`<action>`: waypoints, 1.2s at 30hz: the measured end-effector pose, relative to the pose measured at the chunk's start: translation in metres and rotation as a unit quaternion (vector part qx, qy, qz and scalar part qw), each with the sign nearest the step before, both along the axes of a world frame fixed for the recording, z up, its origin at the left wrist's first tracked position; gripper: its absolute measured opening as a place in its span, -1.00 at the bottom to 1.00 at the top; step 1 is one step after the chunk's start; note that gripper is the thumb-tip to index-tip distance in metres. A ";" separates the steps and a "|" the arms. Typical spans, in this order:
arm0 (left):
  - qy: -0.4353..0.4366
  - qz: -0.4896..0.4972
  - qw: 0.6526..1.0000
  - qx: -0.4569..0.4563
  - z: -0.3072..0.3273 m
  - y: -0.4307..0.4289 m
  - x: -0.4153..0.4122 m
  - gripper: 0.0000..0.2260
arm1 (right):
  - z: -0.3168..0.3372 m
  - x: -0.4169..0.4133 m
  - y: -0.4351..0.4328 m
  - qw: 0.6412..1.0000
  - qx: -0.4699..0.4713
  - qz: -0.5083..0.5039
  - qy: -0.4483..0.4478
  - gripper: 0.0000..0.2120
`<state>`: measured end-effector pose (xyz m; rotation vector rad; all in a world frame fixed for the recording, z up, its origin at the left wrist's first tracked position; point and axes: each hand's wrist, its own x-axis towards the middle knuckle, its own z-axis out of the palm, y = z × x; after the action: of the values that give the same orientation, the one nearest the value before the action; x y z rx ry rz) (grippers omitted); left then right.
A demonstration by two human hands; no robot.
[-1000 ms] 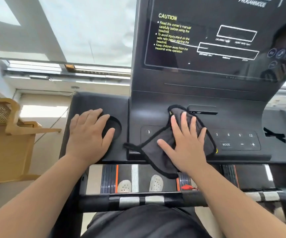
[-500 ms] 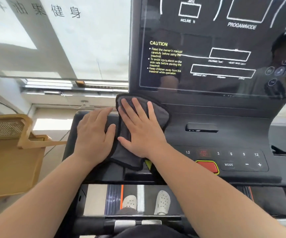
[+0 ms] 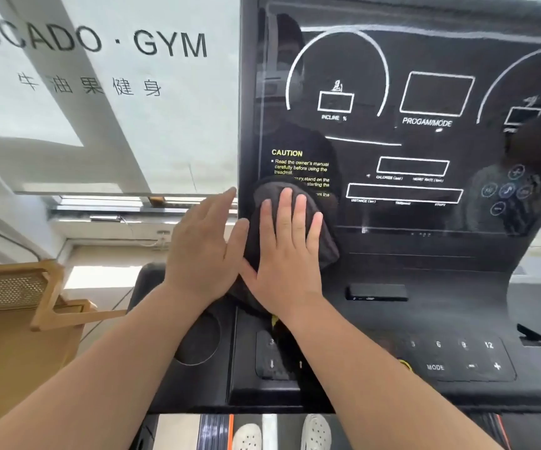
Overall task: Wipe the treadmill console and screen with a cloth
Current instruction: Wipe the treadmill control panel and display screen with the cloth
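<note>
The treadmill's glossy black screen (image 3: pixel 425 141) fills the upper right, with white dials and a yellow CAUTION text. Below it lies the black console (image 3: pixel 457 319) with its button pad. My right hand (image 3: pixel 287 251) is spread flat on a dark grey cloth (image 3: pixel 326 245), pressing it against the screen's lower left corner, over part of the caution text. My left hand (image 3: pixel 202 245) is raised just left of the screen's edge, fingers straight and together, holding nothing and touching the cloth's left side by the thumb.
A round cup holder (image 3: pixel 197 339) sits in the console's left wing. A wooden rack (image 3: pixel 19 306) stands at the left. Behind is a frosted window (image 3: pixel 100 92) with gym lettering. The belt and two white shoes (image 3: pixel 282 433) show below the console.
My right hand has slid the cloth from the console's button area left and then up onto the screen's lower left corner. My left hand lifted off the cup holder and rose beside it.
</note>
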<state>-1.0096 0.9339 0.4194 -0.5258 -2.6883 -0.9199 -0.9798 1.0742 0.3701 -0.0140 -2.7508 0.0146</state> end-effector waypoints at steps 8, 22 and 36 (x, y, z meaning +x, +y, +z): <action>-0.111 -0.063 0.949 0.288 0.022 0.014 -0.029 -0.54 | 0.037 -0.035 0.037 0.979 0.128 0.145 0.059 -0.14; -0.064 -0.122 0.953 0.270 0.017 -0.004 -0.042 -0.38 | 0.115 -0.088 0.110 0.810 0.405 0.424 0.006 -0.23; -0.155 -0.112 0.910 0.367 0.014 -0.004 -0.038 -0.30 | 0.200 -0.129 0.105 0.882 0.341 0.306 0.106 -0.18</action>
<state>-1.0477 0.9298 0.4336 -0.5415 -2.2703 -2.0957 -1.1089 1.1791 0.5697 0.9745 -2.2805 -0.7261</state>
